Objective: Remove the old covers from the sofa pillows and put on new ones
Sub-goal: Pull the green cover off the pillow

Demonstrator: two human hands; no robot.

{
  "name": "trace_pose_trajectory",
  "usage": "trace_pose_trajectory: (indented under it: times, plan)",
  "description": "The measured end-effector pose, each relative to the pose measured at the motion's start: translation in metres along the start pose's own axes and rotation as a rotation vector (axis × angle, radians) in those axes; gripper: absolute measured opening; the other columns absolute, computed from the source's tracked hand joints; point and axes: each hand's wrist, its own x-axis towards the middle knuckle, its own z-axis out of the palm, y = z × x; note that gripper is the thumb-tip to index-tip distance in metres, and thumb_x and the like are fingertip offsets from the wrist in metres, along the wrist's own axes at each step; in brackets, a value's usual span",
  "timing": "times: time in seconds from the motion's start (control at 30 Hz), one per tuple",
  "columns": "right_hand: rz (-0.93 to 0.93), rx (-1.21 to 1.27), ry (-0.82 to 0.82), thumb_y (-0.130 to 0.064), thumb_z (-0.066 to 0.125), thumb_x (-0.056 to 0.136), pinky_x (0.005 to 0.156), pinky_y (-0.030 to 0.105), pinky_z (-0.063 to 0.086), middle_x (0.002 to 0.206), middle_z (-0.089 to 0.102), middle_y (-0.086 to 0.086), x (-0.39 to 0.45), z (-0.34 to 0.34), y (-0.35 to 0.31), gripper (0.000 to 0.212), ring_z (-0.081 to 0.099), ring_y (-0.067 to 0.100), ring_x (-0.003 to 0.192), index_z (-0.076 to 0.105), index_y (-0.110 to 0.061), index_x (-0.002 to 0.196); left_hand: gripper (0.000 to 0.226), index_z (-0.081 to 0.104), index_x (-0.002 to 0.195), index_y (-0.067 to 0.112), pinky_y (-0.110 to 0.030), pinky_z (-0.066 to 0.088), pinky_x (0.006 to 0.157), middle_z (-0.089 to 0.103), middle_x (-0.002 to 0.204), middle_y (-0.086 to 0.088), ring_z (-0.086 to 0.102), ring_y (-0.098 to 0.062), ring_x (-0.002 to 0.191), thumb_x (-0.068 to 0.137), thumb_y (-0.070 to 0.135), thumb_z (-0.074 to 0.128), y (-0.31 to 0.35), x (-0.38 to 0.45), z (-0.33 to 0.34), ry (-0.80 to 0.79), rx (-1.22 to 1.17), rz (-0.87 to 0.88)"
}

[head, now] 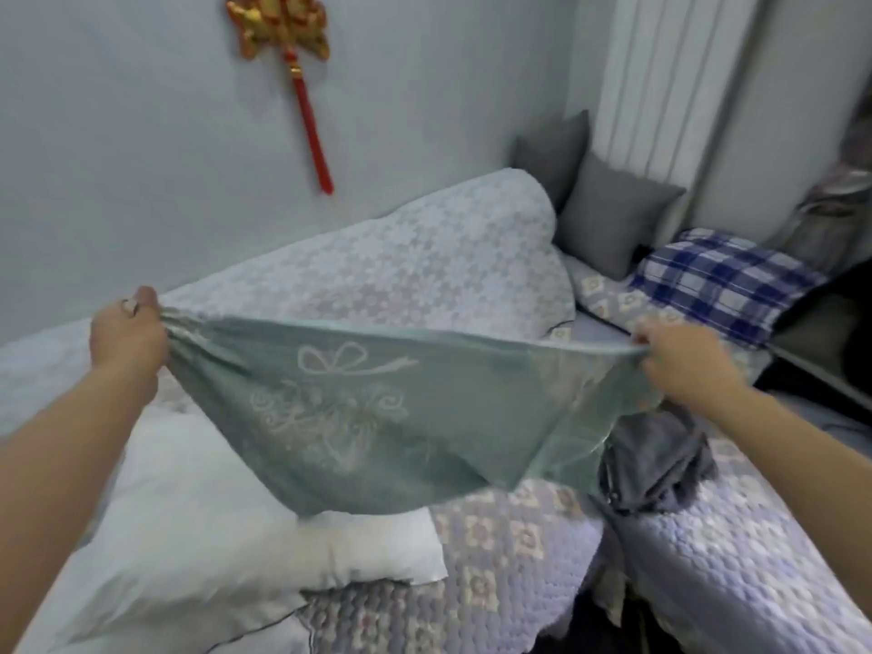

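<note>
A teal pillow cover (377,408) with a pale embroidered bow and flower pattern hangs stretched in the air above the sofa. My left hand (127,335) grips its bunched left corner. My right hand (679,358) pinches its right corner, so the top edge is pulled taut between them. Below it, a bare white pillow (198,526) lies on the sofa seat. A crumpled dark grey cover (660,460) lies on the seat just under my right wrist.
The sofa (519,559) wears a quilted lilac flower-pattern throw. Two grey cushions (608,214) lean in the far corner beside a blue checked pillow (722,280). A red and gold knot ornament (292,54) hangs on the wall. A white radiator (670,77) stands behind.
</note>
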Motion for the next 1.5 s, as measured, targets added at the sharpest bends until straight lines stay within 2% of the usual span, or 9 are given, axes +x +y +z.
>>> trace_pose_trajectory:
  times: [0.1, 0.23, 0.37, 0.67, 0.83, 0.93, 1.1, 1.27, 1.5]
  plan:
    - [0.103, 0.140, 0.240, -0.016, 0.059, 0.090, 0.074, 0.039, 0.045, 0.104, 0.069, 0.019, 0.008, -0.028, 0.030, 0.019, 0.063, 0.040, 0.097, 0.067, -0.013, 0.107, 0.058, 0.058, 0.096, 0.013, -0.055, 0.055, 0.090, 0.063, 0.103, -0.017, 0.063, -0.033, 0.093, 0.082, 0.068, 0.047, 0.005, -0.004, 0.058, -0.124, -0.065, -0.032]
    - [0.131, 0.096, -0.406, -0.045, 0.059, 0.094, 0.080, 0.036, 0.054, 0.105, 0.071, 0.009, 0.004, -0.026, 0.051, 0.029, 0.066, 0.025, 0.092, 0.067, -0.017, 0.090, 0.053, 0.060, 0.099, 0.001, -0.052, 0.049, 0.090, 0.060, 0.108, -0.028, 0.060, -0.044, 0.100, 0.099, 0.052, 0.043, 0.020, -0.028, 0.104, -0.236, 0.129, 0.090]
    - [0.327, 0.094, 0.190, -0.008, 0.048, 0.091, 0.078, 0.039, 0.049, 0.105, 0.065, 0.022, 0.021, -0.026, 0.092, 0.018, 0.063, 0.042, 0.099, 0.066, -0.007, 0.092, 0.050, 0.062, 0.102, 0.003, -0.052, 0.046, 0.090, 0.061, 0.112, -0.033, 0.058, -0.050, 0.104, 0.106, 0.046, 0.035, 0.022, -0.047, 0.135, -0.201, 0.263, 0.193]
    - [0.659, 0.855, -0.601, -0.029, 0.057, 0.101, 0.087, 0.047, 0.058, 0.106, 0.074, 0.021, 0.035, -0.003, 0.075, 0.034, 0.072, 0.033, 0.085, 0.068, 0.000, 0.116, 0.037, 0.056, 0.129, 0.006, -0.043, 0.060, 0.063, 0.068, 0.111, -0.015, 0.068, -0.026, 0.082, 0.108, 0.034, 0.046, 0.006, -0.047, 0.203, -0.751, -0.191, -0.531]
    - [0.709, 1.317, -0.606, -0.029, 0.054, 0.102, 0.102, 0.048, 0.050, 0.115, 0.070, 0.023, 0.041, 0.031, 0.002, 0.041, 0.067, 0.034, 0.097, 0.064, 0.003, 0.124, 0.021, 0.065, 0.117, 0.010, -0.022, 0.055, 0.064, 0.066, 0.094, -0.006, 0.064, -0.011, 0.072, 0.100, 0.004, 0.054, 0.030, -0.110, 0.239, -1.070, -0.328, -0.321]
    - [0.723, 1.545, -0.573, -0.026, 0.047, 0.105, 0.075, 0.038, 0.060, 0.090, 0.074, 0.018, 0.043, 0.069, -0.043, 0.036, 0.071, 0.029, 0.076, 0.068, 0.003, 0.109, 0.030, 0.066, 0.107, 0.010, -0.015, 0.049, 0.062, 0.067, 0.087, -0.002, 0.062, -0.003, 0.068, 0.091, -0.013, 0.058, 0.034, -0.176, 0.258, -1.220, -0.308, -0.073]
    - [0.718, 1.970, -0.890, -0.021, 0.071, 0.091, 0.109, 0.045, 0.045, 0.108, 0.063, 0.021, 0.046, 0.146, -0.058, 0.032, 0.062, 0.032, 0.103, 0.064, 0.000, 0.114, 0.022, 0.064, 0.100, 0.027, -0.027, 0.051, 0.058, 0.071, 0.091, 0.001, 0.061, -0.011, 0.066, 0.092, 0.007, 0.067, 0.006, -0.251, 0.294, -1.550, -0.044, 0.043]
    - [0.619, 2.046, -1.076, -0.007, 0.063, 0.094, 0.105, 0.047, 0.045, 0.114, 0.065, 0.033, 0.069, 0.182, -0.025, 0.032, 0.067, 0.039, 0.105, 0.064, 0.015, 0.117, 0.020, 0.065, 0.120, 0.015, -0.031, 0.054, 0.082, 0.074, 0.101, -0.003, 0.068, -0.016, 0.092, 0.101, 0.019, 0.062, 0.004, -0.222, 0.333, -1.921, -0.079, -0.198]
    - [0.923, 1.856, -0.781, 0.000, 0.044, 0.099, 0.066, 0.039, 0.062, 0.084, 0.071, 0.024, 0.193, 0.176, 0.001, 0.026, 0.072, 0.031, 0.070, 0.068, 0.010, 0.098, 0.012, 0.070, 0.105, 0.012, -0.031, 0.054, 0.070, 0.074, 0.098, -0.010, 0.065, -0.018, 0.073, 0.101, 0.012, 0.059, 0.025, -0.232, 0.434, -1.093, -0.346, -0.594]
